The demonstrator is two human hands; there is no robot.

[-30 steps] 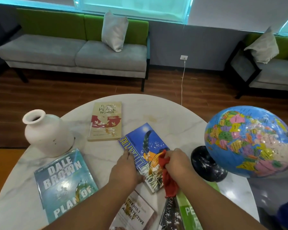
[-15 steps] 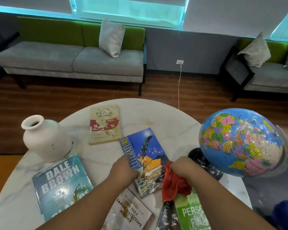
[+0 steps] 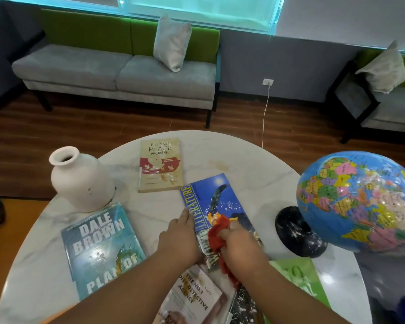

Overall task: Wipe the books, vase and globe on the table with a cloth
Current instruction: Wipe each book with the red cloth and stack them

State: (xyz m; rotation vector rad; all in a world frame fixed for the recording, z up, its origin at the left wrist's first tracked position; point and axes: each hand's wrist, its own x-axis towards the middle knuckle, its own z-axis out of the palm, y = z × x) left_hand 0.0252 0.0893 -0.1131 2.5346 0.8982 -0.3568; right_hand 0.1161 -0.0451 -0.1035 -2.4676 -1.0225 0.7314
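Note:
My right hand grips a crumpled red cloth and presses it on the cover of the blue literature book in the middle of the round marble table. My left hand rests flat on that book's left edge and holds it still. A white vase stands at the left. The colourful globe on its black base stands at the right. Other books lie around: a tan one at the back, a teal one at the left, a detective one and a green one near me.
A dark book lies at the table's near edge between the detective and green books. Beyond the table is wooden floor, a grey and green sofa with a cushion, a second sofa at the right, and a white cable hanging from a wall socket.
My right hand with the red cloth slid down towards the book's near end, then back up onto the cover's middle. My left hand stayed on the book's edge. My view shifted slightly.

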